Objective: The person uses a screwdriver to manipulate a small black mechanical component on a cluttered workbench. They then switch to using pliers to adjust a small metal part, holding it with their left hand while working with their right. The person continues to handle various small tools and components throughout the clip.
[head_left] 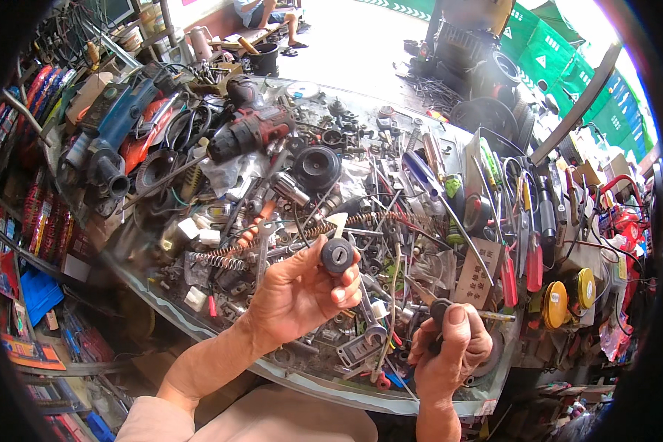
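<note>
My left hand (291, 295) is raised over the cluttered bench, its thumb and fingers closed around a round black lock cylinder (337, 255). The lock's face, with a keyhole slot in a metal centre, is turned up toward me. A pale yellowish pointed piece (338, 222) shows just beyond it. To the right and lower, my right hand (449, 346) is closed on a black-headed piece with a narrow metal blade (423, 294), which points up and left toward the lock. A thin rod (496, 316) sticks out right of my thumb; I cannot tell whether I hold it.
A glass-topped bench (449, 406) is heaped with springs, wrenches and small metal parts. A red and black cordless drill (250, 134) lies at far left. Red-handled screwdrivers (509, 278) and yellow round tins (555, 304) stand right. A person's legs (293, 28) show beyond.
</note>
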A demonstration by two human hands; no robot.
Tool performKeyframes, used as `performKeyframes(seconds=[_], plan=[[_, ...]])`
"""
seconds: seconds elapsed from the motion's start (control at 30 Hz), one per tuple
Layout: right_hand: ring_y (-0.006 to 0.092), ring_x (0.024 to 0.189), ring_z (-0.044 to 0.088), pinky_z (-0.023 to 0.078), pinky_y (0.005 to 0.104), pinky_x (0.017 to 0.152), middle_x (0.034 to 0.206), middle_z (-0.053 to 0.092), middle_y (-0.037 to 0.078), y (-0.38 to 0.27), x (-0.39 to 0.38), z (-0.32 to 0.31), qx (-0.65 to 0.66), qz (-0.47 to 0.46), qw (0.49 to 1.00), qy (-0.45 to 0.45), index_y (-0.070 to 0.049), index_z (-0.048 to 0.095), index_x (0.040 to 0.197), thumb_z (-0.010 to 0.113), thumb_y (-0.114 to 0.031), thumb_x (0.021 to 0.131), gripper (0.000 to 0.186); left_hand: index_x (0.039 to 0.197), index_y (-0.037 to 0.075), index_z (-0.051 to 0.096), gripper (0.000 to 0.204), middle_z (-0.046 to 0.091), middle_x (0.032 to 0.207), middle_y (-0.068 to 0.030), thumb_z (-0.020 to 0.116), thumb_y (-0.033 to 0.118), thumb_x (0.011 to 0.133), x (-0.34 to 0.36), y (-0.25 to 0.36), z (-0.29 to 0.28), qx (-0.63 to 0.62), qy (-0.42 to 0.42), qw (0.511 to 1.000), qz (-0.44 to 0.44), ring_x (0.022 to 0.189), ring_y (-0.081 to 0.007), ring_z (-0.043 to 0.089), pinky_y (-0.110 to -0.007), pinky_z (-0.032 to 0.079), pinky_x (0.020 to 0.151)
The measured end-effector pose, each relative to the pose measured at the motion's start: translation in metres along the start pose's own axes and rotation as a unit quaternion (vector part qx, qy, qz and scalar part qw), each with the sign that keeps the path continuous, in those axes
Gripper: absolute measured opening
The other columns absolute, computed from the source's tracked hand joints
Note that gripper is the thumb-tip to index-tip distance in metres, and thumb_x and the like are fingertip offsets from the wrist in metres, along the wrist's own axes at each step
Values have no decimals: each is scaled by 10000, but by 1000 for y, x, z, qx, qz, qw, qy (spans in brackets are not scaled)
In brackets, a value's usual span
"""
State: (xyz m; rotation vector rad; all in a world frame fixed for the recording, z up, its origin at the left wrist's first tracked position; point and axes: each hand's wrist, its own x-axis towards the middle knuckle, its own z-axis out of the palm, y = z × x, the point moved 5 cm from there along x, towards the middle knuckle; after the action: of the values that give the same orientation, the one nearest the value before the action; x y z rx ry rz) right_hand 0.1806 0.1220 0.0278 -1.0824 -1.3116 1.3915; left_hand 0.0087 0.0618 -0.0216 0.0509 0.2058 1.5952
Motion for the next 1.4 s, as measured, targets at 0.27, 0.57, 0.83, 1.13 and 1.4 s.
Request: performKeyframes(seconds=[0.27, 0.57, 0.83, 1.13, 1.4], plan=[[80, 378, 483, 344, 219, 344, 534, 551, 41, 0, -4, 7, -50, -49, 994, -87, 11, 568, 680, 570, -295, 923, 391, 1167, -56, 520, 414, 590, 954, -123, 574, 283, 936, -2, -2, 1, 46, 3, 999, 8, 769, -177, 561, -326, 440, 809], [127, 437, 513, 387, 258, 427, 554, 560, 55, 2, -7, 14, -104, -156, 967, -169, 29, 632, 773, 647, -75, 867, 141, 1199, -60, 537, 446, 614, 947, -110, 660, 231, 884, -5, -6, 1, 99, 3, 995, -8, 807, -176, 592, -329, 451, 843], [167, 423, 517, 388, 273, 419, 552, 544, 80, -4, -6, 19, -147, -231, 946, -176, 28, 629, 781, 660, -55, 840, 107, 1184, -58, 563, 445, 632, 932, -98, 692, 218, 860, -6, -4, 2, 142, 19, 990, 6, 807, -177, 584, -312, 454, 810], [173, 415, 510, 385, 274, 411, 554, 538, 68, -9, -6, 24, -177, -285, 923, -188, 27, 642, 832, 662, -23, 821, 54, 1182, -66, 566, 428, 652, 915, -84, 699, 175, 854, -7, -4, 0, 171, 45, 984, -1, 815, -160, 603, -284, 484, 796], [160, 417, 509, 381, 267, 412, 542, 530, 67, -7, -6, 24, -158, -251, 934, -200, 19, 637, 809, 661, -35, 829, 62, 1161, -95, 546, 483, 595, 1050, -165, 735, 184, 814, -9, -2, 1, 211, 26, 977, 3, 925, -197, 613, -293, 525, 823]])
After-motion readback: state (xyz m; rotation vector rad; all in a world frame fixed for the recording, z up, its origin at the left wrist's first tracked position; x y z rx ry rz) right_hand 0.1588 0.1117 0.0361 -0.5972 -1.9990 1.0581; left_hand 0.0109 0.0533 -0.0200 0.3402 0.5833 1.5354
